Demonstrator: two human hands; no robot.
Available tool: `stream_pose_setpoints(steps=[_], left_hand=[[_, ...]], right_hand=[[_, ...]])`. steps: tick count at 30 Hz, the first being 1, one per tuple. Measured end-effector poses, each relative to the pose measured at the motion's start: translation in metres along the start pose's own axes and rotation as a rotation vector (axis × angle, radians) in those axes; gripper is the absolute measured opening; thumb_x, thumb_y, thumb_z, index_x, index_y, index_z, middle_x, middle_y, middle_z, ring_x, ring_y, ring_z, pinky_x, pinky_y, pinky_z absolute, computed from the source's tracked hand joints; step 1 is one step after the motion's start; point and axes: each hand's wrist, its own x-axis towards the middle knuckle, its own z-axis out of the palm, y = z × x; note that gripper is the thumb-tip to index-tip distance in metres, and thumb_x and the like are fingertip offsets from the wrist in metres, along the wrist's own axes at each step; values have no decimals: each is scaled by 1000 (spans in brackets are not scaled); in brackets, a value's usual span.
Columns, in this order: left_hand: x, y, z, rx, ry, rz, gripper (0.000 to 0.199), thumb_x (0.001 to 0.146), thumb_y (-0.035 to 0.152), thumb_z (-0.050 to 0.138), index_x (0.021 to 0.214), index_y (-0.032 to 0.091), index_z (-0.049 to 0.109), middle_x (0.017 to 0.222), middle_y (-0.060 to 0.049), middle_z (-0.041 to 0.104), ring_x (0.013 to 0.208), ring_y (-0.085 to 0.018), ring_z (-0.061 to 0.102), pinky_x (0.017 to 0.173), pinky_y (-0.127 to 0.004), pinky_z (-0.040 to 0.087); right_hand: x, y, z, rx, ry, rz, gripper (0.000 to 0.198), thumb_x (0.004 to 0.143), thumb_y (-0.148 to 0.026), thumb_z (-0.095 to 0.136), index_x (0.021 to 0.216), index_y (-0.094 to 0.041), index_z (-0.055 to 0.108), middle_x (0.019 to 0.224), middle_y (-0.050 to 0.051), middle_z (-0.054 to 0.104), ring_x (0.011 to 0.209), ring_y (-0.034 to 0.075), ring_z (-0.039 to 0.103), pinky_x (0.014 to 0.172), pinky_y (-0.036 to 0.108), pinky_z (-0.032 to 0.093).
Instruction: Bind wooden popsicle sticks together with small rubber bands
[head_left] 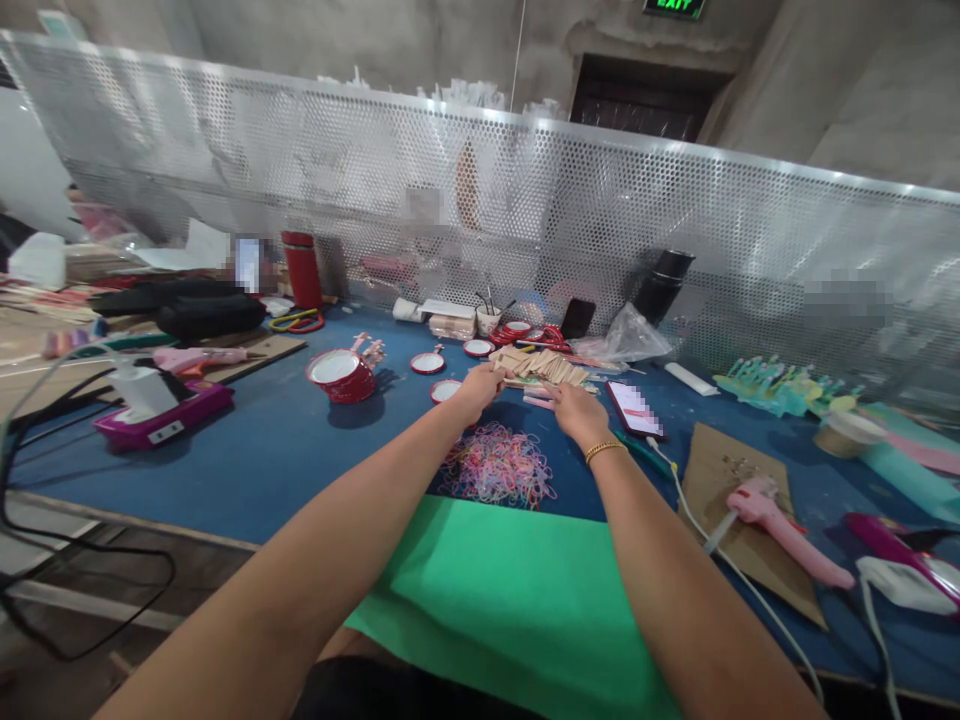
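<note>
My left hand (484, 388) is closed in a pinch at the near left edge of a pile of pale wooden sticks (551, 366). Facing it, my right hand (580, 412) has its fingers pressed together at the pile's front. A thin light-coloured strip seems to run between the fingertips, too small to name. Small pink pieces (538, 400) lie by the right fingers. Nearer to me is a heap of colourful small elastic bands (501, 466), with a green cloth (502, 570) in front of it.
A stack of red-rimmed white discs (341, 378) stands left, near other such discs (428, 362). A phone (635, 408) with a cable lies right. Pink glue guns (787, 530) rest on cardboard at both sides. A red flask (301, 270) stands before the perforated metal screen (360, 180).
</note>
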Motion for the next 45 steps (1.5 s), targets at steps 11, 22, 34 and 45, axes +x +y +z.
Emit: stream_pose_setpoints(steps=[11, 22, 34, 45], left_hand=[[-4, -1, 5, 13, -32, 32, 15, 77, 25, 68, 71, 15, 58, 45, 8, 32, 36, -4, 21, 39, -22, 9], [-5, 0, 7, 6, -147, 37, 28, 66, 37, 77, 75, 14, 65, 45, 7, 37, 38, -4, 24, 39, -22, 9], [7, 6, -15, -327, 62, -40, 6, 79, 18, 61, 77, 13, 57, 60, 5, 45, 37, 0, 29, 36, -15, 14], [8, 4, -13, -264, 26, 12, 9, 79, 20, 62, 81, 12, 61, 61, 4, 45, 38, -1, 28, 35, -16, 13]], right_hand=[[5, -6, 5, 286, 149, -54, 19, 83, -32, 58, 94, -18, 66, 101, 11, 71, 98, 23, 64, 81, 31, 46], [14, -26, 38, 1031, 287, -59, 36, 68, -49, 70, 83, -17, 59, 79, 2, 68, 72, 17, 63, 69, 28, 49], [1, -29, 11, 567, 143, -176, 33, 94, -35, 33, 86, -20, 62, 84, 5, 67, 83, 17, 59, 76, 26, 39], [-8, -36, 2, 375, 147, -177, 31, 95, -30, 36, 99, -20, 65, 101, 7, 69, 95, 17, 60, 80, 25, 38]])
